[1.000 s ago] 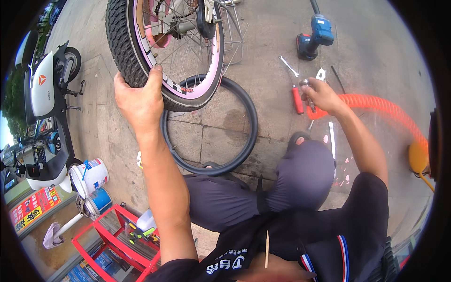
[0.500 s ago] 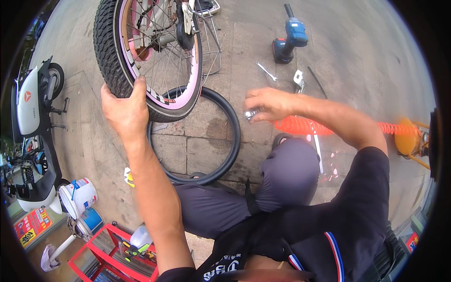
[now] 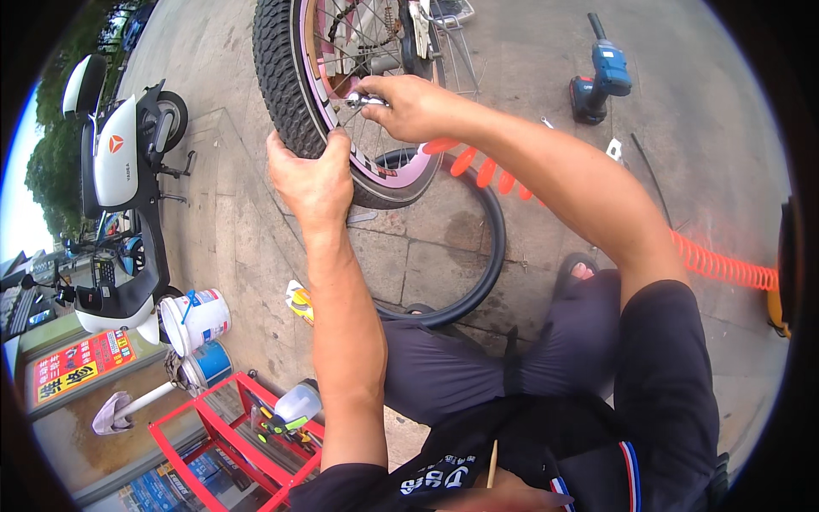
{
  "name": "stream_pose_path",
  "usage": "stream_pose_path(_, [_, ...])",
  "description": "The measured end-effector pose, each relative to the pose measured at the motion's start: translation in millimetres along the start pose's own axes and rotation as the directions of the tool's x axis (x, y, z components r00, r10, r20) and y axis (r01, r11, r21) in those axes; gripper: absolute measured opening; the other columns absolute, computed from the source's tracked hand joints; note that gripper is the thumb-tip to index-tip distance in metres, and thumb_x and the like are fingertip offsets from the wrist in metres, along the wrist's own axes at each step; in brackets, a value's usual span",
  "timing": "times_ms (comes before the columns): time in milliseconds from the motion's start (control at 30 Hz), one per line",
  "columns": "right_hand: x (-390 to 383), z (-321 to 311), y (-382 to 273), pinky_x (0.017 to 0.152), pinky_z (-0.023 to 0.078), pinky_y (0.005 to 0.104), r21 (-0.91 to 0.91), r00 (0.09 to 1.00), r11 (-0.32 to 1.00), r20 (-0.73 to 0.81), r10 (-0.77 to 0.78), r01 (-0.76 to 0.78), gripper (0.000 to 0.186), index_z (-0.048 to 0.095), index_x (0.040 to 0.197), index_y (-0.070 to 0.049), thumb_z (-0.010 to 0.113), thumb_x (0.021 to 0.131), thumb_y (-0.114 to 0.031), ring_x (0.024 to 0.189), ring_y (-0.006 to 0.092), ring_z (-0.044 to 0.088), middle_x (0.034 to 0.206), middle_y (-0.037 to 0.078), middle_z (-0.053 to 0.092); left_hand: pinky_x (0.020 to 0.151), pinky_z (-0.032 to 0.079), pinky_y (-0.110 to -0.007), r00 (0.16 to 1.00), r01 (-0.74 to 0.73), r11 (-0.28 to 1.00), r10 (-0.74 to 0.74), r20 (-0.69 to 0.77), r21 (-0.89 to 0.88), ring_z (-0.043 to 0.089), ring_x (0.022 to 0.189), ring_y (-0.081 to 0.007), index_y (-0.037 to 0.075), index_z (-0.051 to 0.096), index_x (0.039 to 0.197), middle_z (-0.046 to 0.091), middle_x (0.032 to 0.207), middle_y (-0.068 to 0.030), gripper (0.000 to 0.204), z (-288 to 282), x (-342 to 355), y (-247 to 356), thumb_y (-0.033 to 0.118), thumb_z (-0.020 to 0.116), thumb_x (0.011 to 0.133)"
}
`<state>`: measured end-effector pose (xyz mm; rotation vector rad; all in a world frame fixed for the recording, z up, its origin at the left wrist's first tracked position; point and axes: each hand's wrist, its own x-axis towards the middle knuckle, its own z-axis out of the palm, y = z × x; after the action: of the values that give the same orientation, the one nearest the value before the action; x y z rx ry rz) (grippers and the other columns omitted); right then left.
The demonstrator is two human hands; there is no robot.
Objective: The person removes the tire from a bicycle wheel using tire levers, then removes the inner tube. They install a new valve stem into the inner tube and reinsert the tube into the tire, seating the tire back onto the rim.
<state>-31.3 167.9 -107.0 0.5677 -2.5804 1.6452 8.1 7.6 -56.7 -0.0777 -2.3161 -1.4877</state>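
Pink rim (image 3: 401, 175): left hand (image 3: 311, 179) grips tyre (image 3: 281, 77), right hand (image 3: 409, 107) pinches hose nozzle (image 3: 363, 101); buckets (image 3: 196, 320) at 8 o'clock, contents unseen.

outdoor bike repair spot: tools (image 3: 602, 81), tyres (image 3: 286, 81)

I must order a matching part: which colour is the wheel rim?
The rim is pink, under a black tyre; the head view shows it.

paved ground (image 3: 256, 247) | on it: black inner tube (image 3: 482, 273), blue cordless tool (image 3: 601, 81), orange coiled hose (image 3: 717, 264), white bucket (image 3: 196, 320), red rack (image 3: 230, 435), scooter (image 3: 119, 196)
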Motion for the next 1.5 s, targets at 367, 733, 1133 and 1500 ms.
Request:
stream_pose_path(367, [4.7, 15.3, -7.7, 0.097, 0.047, 0.0420, 0.211, 0.998, 0.976, 0.034, 0.046, -0.052, 0.044, 0.056, 0.132, 0.001, 0.056, 0.096, -0.024, 0.115, 0.0382, 0.060, 0.119, 0.026, 0.064, 0.078, 0.054, -0.029, 1.000, 0.013, 0.994, -0.010, 0.029, -0.110, 0.067, 0.083, -0.0141, -0.005, 0.057, 0.111, 0.070, 0.097, -0.0102, 0.039, -0.3, 3.0, -4.7, 0.002, 0.070, 0.074])
stream_pose_path(733, [-2.5, 23.4, -5.6, 0.088, 0.050, 0.0459, 0.131, 0.999, 0.991, -0.053, 0.004, 0.003, 0.041, 0.056, 0.131, 0.000, 0.054, 0.094, -0.018, 0.102, 0.0418, 0.064, 0.108, 0.026, 0.067, 0.078, 0.054, -0.030, 1.000, -0.023, 1.000, 0.023, -0.011, -0.016, 0.068, 0.081, -0.0153, -0.004, 0.058, 0.108, 0.071, 0.094, -0.0103, 0.037, 3.9, -0.1, -1.6, 0.004, 0.072, 0.075])
stream_pose_path(1133, [-96.3, -50.4, 74.6, 0.094, 0.049, 0.0441, -0.063, 0.981, 0.989, 0.128, 0.145, -0.137, 0.038, 0.058, 0.130, -0.003, 0.057, 0.094, -0.017, 0.109, 0.0394, 0.062, 0.114, 0.024, 0.066, 0.079, 0.051, -0.028, 1.000, -0.023, 1.000, 0.023, 0.005, 0.012, 0.063, 0.084, -0.0139, -0.006, 0.058, 0.111, 0.068, 0.100, -0.0094, 0.034, -5.8, -5.7, 9.3, 0.008, 0.074, 0.084])
stream_pose_path(1500, [-208.9, -64.4, 134.4, 0.095, 0.047, 0.0416, -0.093, 0.896, 0.903, 0.122, 0.428, -0.419, 0.036, 0.058, 0.128, -0.001, 0.057, 0.095, -0.016, 0.112, 0.0372, 0.062, 0.117, 0.023, 0.065, 0.079, 0.052, -0.030, 0.996, -0.084, 0.932, 0.076, 0.037, 0.352, 0.065, 0.083, -0.0147, -0.004, 0.062, 0.106, 0.070, 0.096, -0.0098, 0.033, -4.6, -7.3, 14.5, 0.010, 0.075, 0.080])
